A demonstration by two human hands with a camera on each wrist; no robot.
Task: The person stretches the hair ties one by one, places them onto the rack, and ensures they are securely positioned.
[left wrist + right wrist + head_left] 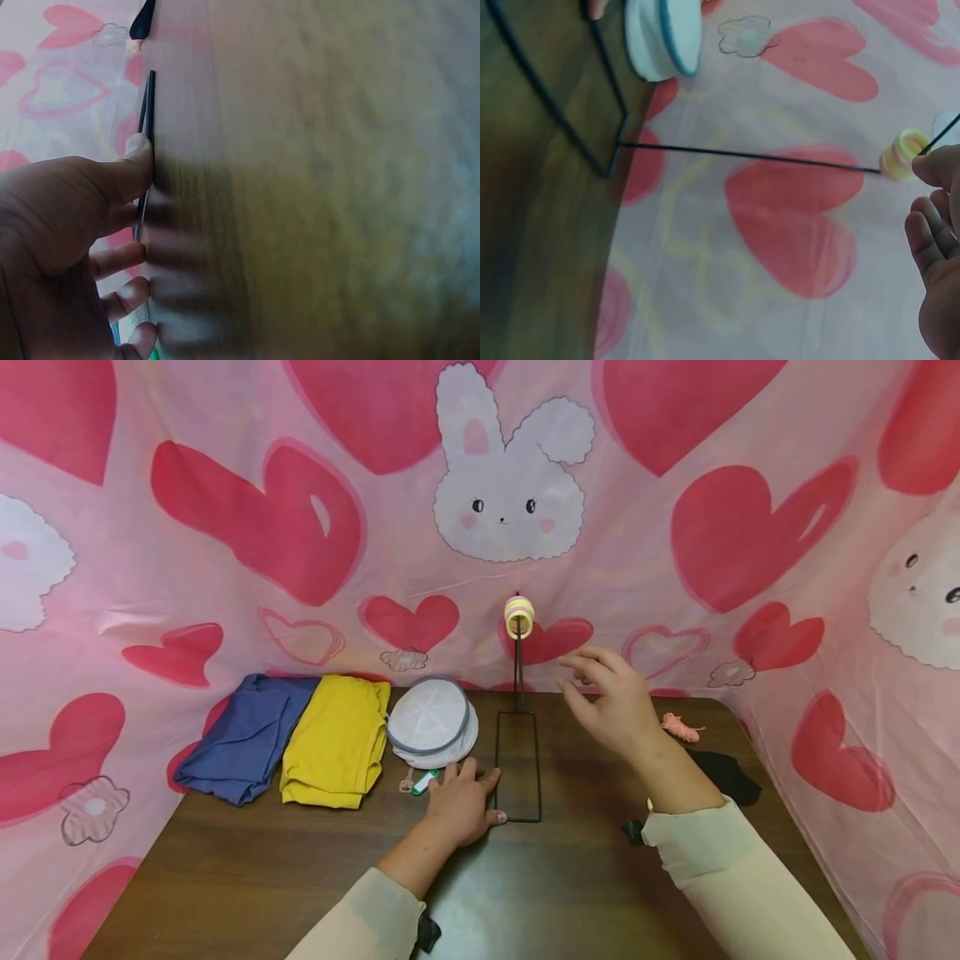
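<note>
A black wire stand [539, 768] has a flat rectangular base on the wooden table and a tall upright at the back. Yellow, pink and white striped rings [519, 617] hang near its top. My left hand [461, 802] rests at the left side of the base, fingers spread and the thumb touching the wire near its front corner. To the right of the upright, my right hand [611, 697] is raised above the table with loosely bent fingers and nothing in them. The right wrist view has its thumb overlapping the stand's arm near the rings [901, 156].
Folded blue cloth [247, 739] and yellow cloth [335, 743] lie at left, beside a white hat [429, 717]. A green tag [425, 782] and a small pink item [406, 784] lie before the hat. Pink yarn [681, 727] and a black cloth [726, 777] are at right.
</note>
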